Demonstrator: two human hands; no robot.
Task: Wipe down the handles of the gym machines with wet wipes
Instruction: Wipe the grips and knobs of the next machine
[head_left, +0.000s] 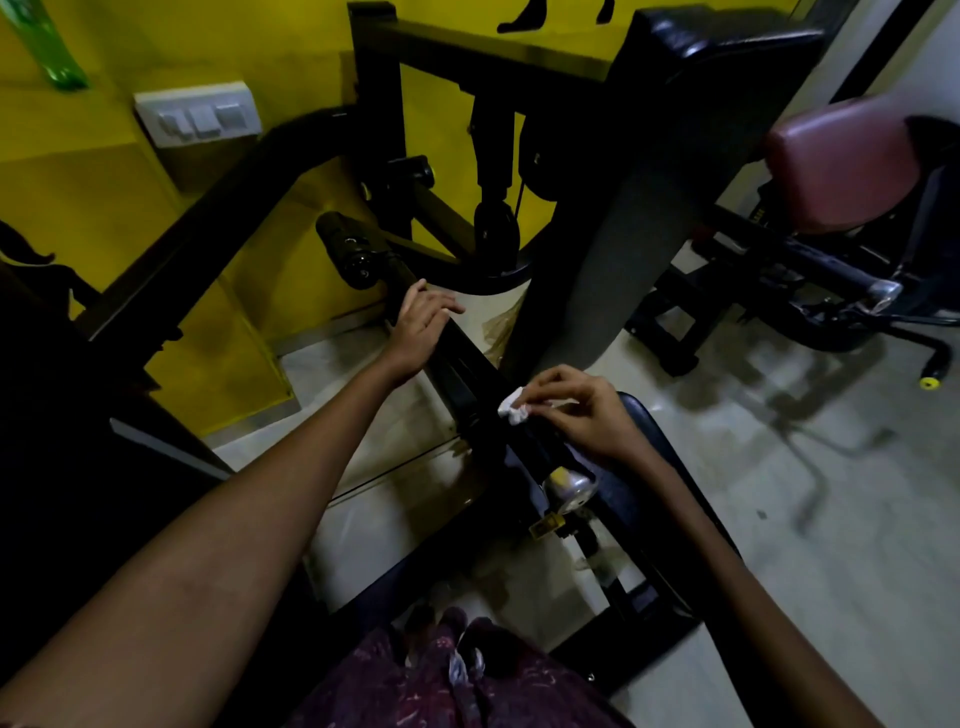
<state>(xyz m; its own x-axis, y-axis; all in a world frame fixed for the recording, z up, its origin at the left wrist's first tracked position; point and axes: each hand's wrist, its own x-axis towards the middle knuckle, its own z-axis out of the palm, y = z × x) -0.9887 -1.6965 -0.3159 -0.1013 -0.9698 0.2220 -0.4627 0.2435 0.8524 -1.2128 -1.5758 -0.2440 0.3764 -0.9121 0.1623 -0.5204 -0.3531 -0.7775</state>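
While right hand (582, 415) pinches wipe (513, 408) | left hand (421, 327) rests on bar (467, 374)

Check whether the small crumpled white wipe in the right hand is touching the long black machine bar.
Touching. The head view shows the right hand pinching the white wipe, whose lower edge lies on the black machine bar with no gap visible.

Crumpled white wipe (513, 407); glossy black bar (467, 364); shiny metal knob (569, 491).

The right hand (582, 415) hides most of the crumpled wet wipe (511, 408), and the left hand (421, 327) covers part of the black bar (467, 374).
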